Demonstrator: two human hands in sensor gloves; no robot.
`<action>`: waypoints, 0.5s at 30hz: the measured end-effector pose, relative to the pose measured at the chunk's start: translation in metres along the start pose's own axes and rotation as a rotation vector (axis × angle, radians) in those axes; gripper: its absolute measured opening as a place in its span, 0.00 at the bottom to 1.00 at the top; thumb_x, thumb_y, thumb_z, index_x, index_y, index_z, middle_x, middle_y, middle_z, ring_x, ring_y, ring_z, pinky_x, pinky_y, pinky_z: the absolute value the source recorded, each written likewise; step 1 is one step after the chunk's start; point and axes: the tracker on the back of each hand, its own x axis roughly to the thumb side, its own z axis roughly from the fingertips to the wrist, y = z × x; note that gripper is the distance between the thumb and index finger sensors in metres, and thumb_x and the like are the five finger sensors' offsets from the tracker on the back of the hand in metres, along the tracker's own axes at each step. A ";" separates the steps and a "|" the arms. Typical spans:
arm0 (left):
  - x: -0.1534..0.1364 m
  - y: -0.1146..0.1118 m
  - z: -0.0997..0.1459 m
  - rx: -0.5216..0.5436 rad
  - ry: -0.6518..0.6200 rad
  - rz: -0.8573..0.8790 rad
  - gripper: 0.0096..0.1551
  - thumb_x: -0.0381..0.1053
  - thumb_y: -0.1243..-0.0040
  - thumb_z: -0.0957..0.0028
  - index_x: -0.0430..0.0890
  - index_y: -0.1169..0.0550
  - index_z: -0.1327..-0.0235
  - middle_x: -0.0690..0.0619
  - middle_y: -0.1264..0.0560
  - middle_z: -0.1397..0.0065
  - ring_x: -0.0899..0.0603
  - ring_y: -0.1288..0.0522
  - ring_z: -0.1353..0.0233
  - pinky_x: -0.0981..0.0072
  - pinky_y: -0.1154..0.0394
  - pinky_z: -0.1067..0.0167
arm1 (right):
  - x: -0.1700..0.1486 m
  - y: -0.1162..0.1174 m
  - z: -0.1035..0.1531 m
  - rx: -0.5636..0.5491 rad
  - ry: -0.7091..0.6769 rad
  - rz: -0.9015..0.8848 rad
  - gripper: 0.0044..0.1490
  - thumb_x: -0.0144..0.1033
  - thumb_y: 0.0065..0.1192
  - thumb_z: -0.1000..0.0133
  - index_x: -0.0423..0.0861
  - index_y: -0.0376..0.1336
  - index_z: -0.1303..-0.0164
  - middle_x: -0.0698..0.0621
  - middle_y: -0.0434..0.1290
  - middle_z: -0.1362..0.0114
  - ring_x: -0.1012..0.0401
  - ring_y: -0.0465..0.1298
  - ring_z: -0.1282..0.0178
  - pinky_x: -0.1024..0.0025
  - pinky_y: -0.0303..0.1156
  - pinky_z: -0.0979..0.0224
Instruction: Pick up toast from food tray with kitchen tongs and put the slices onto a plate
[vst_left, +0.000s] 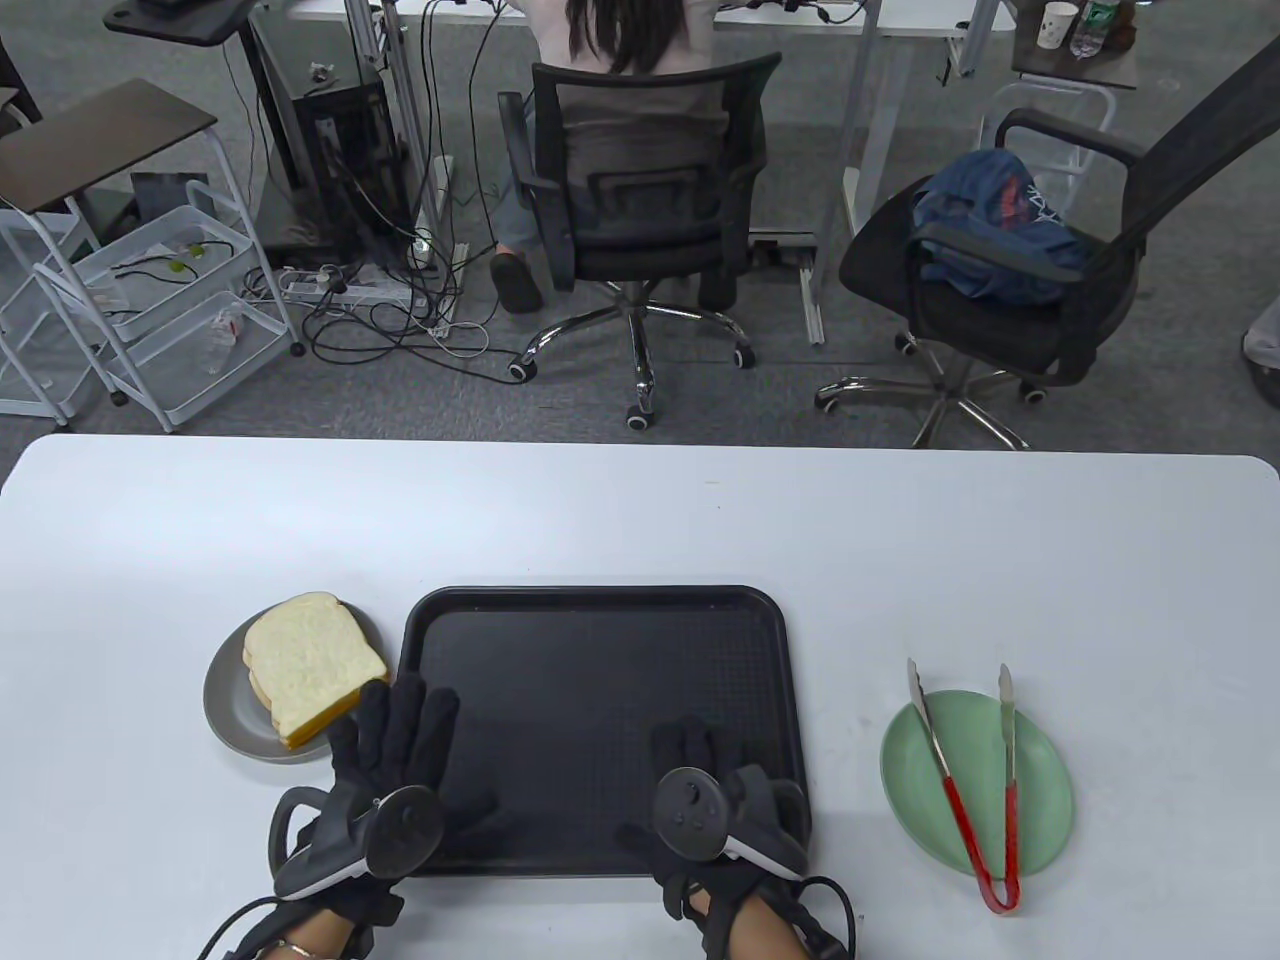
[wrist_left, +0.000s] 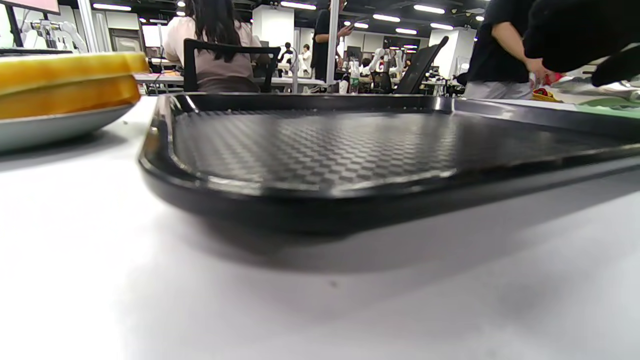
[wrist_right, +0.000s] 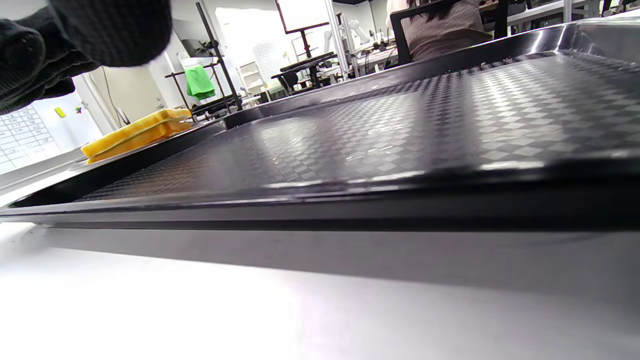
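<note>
Both hands lie flat with fingers spread and hold nothing, the left hand (vst_left: 395, 745) and the right hand (vst_left: 700, 790) over the near part of the black tray (vst_left: 600, 610); the toast (vst_left: 310, 665) is stacked on the grey plate (vst_left: 225, 705) left of the tray; the tongs (vst_left: 975, 790) rest on the green plate (vst_left: 1045, 770) to the right.

Trays: we count one black food tray (vst_left: 600, 610) on the worktop (vst_left: 640, 510).
Plates: we count two, a grey plate (vst_left: 225, 710) left of the tray and a green plate (vst_left: 1045, 790) right of it.
Toast: we see a stack of toast slices (vst_left: 312, 665) on the grey plate; the wrist views show two crust edges, so we count two.
Tongs: we count one pair of red-handled tongs (vst_left: 975, 800), lying across the green plate.
Hands: we count two gloved hands, left (vst_left: 395, 740) and right (vst_left: 700, 770), with one tracker on each.
</note>
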 end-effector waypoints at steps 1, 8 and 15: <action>0.001 -0.001 0.000 -0.007 -0.003 -0.003 0.62 0.78 0.79 0.34 0.35 0.72 0.08 0.25 0.72 0.10 0.15 0.71 0.18 0.17 0.60 0.25 | 0.000 0.000 0.000 0.002 0.000 0.000 0.65 0.59 0.61 0.52 0.32 0.34 0.27 0.24 0.41 0.22 0.24 0.43 0.30 0.22 0.50 0.40; 0.000 -0.001 -0.001 -0.010 -0.003 0.006 0.62 0.78 0.79 0.34 0.35 0.71 0.08 0.25 0.72 0.10 0.15 0.71 0.18 0.17 0.60 0.25 | 0.001 0.002 -0.001 0.018 -0.005 -0.002 0.65 0.59 0.61 0.52 0.32 0.34 0.27 0.24 0.41 0.23 0.24 0.43 0.30 0.23 0.50 0.40; 0.002 -0.001 -0.001 -0.023 -0.009 0.002 0.62 0.77 0.78 0.34 0.35 0.71 0.08 0.25 0.72 0.10 0.15 0.70 0.18 0.17 0.60 0.25 | 0.002 0.002 -0.001 0.025 -0.007 -0.003 0.65 0.59 0.61 0.52 0.32 0.34 0.27 0.24 0.40 0.23 0.24 0.43 0.30 0.23 0.50 0.40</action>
